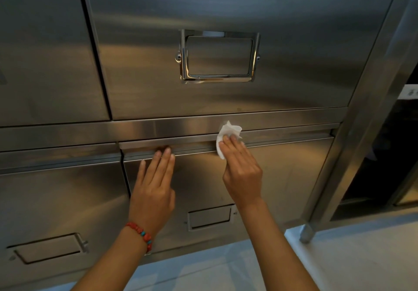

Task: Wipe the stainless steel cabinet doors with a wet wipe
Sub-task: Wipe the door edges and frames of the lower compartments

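Note:
A stainless steel cabinet fills the view. Its upper door [226, 7] carries a shiny label frame [219, 56]. The lower door [289, 173] below has a long handle lip along its top edge. My right hand [242, 168] presses a crumpled white wet wipe [227, 135] against that top edge and the horizontal rail above it, fingers fairly straight over the wipe. My left hand [156, 184] lies flat on the lower door, its fingertips touching the handle lip. A red bead bracelet sits on the left wrist.
More steel doors stand at the left, upper [45, 53] and lower [56, 200], the lower with a label frame [48, 247]. A steel post [362, 114] and cabinet foot [306, 234] bound the right side. Pale floor [350, 263] runs below. A dark opening lies far right.

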Motion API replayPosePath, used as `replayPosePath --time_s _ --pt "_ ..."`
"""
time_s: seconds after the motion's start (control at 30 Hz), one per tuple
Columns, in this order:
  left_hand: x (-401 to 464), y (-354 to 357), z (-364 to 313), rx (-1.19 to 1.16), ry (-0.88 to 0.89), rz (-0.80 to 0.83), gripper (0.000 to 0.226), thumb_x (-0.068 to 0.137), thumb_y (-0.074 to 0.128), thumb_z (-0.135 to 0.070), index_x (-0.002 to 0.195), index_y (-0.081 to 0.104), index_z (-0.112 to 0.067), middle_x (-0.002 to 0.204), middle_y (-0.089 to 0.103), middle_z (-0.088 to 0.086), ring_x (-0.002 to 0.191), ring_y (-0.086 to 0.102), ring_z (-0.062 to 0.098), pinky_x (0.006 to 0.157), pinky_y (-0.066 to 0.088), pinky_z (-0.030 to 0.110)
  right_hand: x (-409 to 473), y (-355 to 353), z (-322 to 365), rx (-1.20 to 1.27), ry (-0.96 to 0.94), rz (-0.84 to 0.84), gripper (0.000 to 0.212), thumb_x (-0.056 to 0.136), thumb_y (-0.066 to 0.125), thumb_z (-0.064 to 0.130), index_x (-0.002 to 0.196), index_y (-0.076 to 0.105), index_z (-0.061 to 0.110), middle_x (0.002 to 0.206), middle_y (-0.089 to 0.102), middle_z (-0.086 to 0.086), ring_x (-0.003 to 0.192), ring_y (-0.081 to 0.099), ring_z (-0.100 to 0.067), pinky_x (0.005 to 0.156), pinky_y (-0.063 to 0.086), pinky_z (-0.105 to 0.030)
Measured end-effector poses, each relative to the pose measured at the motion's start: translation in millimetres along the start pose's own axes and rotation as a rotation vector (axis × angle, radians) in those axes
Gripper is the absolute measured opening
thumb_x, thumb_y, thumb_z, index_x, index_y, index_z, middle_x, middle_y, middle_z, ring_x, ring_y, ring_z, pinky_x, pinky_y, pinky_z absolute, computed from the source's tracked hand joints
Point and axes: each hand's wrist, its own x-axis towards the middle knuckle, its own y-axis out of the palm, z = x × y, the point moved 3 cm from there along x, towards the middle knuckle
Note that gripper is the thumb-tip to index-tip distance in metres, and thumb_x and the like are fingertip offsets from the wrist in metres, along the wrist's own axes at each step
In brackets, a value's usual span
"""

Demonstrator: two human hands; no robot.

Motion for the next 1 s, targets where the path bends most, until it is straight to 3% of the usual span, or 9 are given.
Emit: replayPosePath --time_s 0.07,0.27,0.6,0.83,1.0 --pt "-0.1 -1.0 0.7 -0.001 0.003 0.004 0.062 0.073 0.032 -0.011 0.13 0.048 0.004 0.139 0.045 0.02 0.128 0.042 0.033 0.111 0.018 0.043 -0.6 -2.4 -6.4 -0.011 -0.03 -0.001 0.039 0.073 0.058 -0.018 0.107 0.069 -0.003 0.114 0.065 -0.018 0.109 0.062 -0.028 0.089 0.053 -0.044" --pt "-0.6 -0.3 1.7 0.005 0.008 0.001 0.061 0.074 0.032 -0.01 0.131 0.047 0.004 0.14 0.044 0.019 0.129 0.041 0.033 0.112 0.017 0.043 -4.8 -8.1 -23.9 -0.028 0.137 -0.103 0.042 0.068 0.058 -0.023 0.104 0.07 -0.005 0.112 0.065 -0.02 0.105 0.063 -0.034 0.084 0.055 -0.047" --pt "-0.6 3.3 2.3 -0.003 0.015 -0.021 0.062 0.073 0.033 -0.009 0.132 0.046 0.004 0.141 0.043 0.019 0.132 0.034 0.029 0.112 0.016 0.043 -4.2 -8.9 -33.3 -0.038 0.0 -0.05 0.046 0.068 0.055 -0.022 0.107 0.068 -0.003 0.115 0.065 -0.017 0.11 0.061 -0.027 0.094 0.05 -0.042" --pt "-0.6 2.7 2.9 0.009 0.013 -0.003 0.061 0.074 0.033 -0.009 0.132 0.047 0.003 0.14 0.043 0.018 0.13 0.04 0.031 0.112 0.016 0.042 -8.6 -15.3 -56.4 -0.095 0.018 -0.084 0.034 0.08 0.05 -0.014 0.107 0.068 -0.004 0.114 0.064 -0.02 0.107 0.062 -0.031 0.094 0.048 -0.046" --pt "-0.5 1.9 2.5 0.005 0.01 0.003 0.062 0.073 0.033 -0.01 0.132 0.046 0.003 0.141 0.043 0.018 0.13 0.039 0.031 0.113 0.014 0.042 -9.4 -22.1 -78.2 -0.099 0.091 -0.092 0.04 0.072 0.054 -0.02 0.106 0.068 -0.005 0.114 0.063 -0.022 0.113 0.054 -0.03 0.092 0.048 -0.049"
